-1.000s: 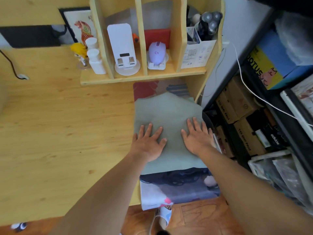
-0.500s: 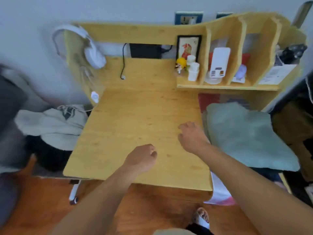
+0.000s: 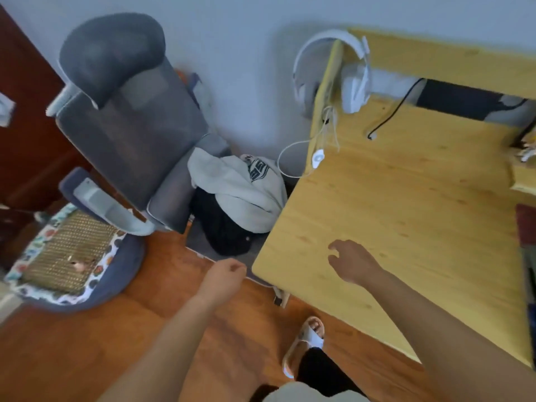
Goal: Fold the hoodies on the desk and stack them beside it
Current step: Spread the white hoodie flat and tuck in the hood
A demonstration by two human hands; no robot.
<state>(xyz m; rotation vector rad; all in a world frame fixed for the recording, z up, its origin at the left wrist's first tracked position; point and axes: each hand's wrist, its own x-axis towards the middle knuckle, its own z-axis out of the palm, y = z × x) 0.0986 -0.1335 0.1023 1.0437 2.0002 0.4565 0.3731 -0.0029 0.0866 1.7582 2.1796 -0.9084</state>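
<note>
A cream hoodie [image 3: 240, 192] with a dark logo lies crumpled on top of a black garment [image 3: 223, 230], heaped beside the wooden desk [image 3: 406, 216] at its left end. My left hand [image 3: 223, 278] hovers over the floor just short of that heap, fingers loosely curled, holding nothing. My right hand [image 3: 351, 264] floats above the desk's front left corner, fingers relaxed and empty. The folded green hoodie is out of view.
A grey office chair [image 3: 127, 120] stands left of the heap, with a cushioned stool [image 3: 72, 256] in front of it. White headphones [image 3: 353, 82] hang on the desk's side panel, cables trailing down. My sandalled foot [image 3: 307, 340] is on the wooden floor.
Both hands left the folded green hoodie on the right. My view swung left to the heap beside the chair, and both hands moved left with it, the left now past the desk's edge.
</note>
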